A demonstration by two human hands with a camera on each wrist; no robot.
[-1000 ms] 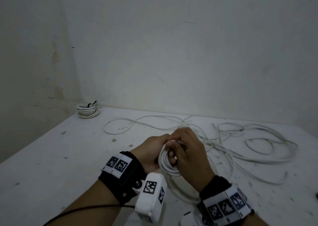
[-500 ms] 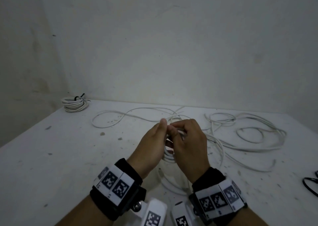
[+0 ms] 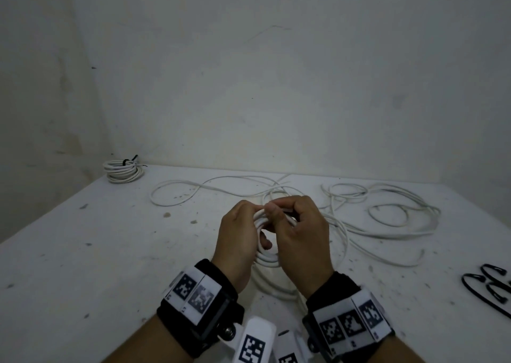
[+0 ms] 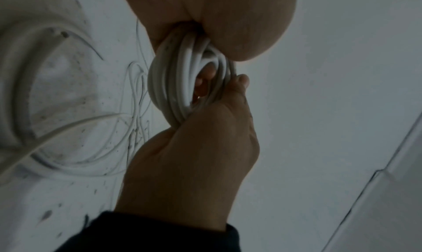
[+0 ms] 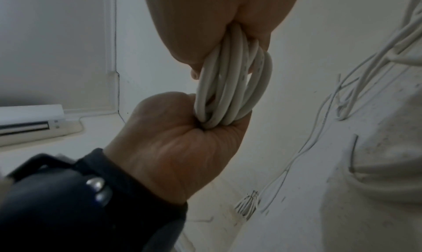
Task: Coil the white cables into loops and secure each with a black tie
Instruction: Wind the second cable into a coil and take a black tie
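both hands meet above the middle of the speckled white bench point(image 3: 83, 252), gripping one small coil of round white plastic cable point(image 3: 258, 219) between them. the left hand point(image 3: 237, 241) has its fingers curled round one side of the coil, with a fingertip showing through the middle of the loops in the left wrist view. the right hand point(image 3: 301, 238) is closed round the other side, thumb and fingers pinched over the top strands. in the wrist views the coil point(image 4: 182, 86) shows as several turns stacked side by side, squeezed at both ends where each hand clamps it point(image 5: 230, 86). the coil is held clear of the bench, and cable trails from it down to the surface between the wrists.

the loose remainder of white cable point(image 3: 387, 219) sprawls in wide, tangled curves over the bench beyond and to the right of the hands, one long loop reaching out to the left. in the far left corner, against the wall, a finished bundle of white cable bound with a thin black tie point(image 3: 123, 170) lies flat. at the right edge of the bench, well apart from the hands, a few loose black ties point(image 3: 489, 288) lie bent in hairpin shapes. each wrist wears a black strap with square-patterned marker tags.
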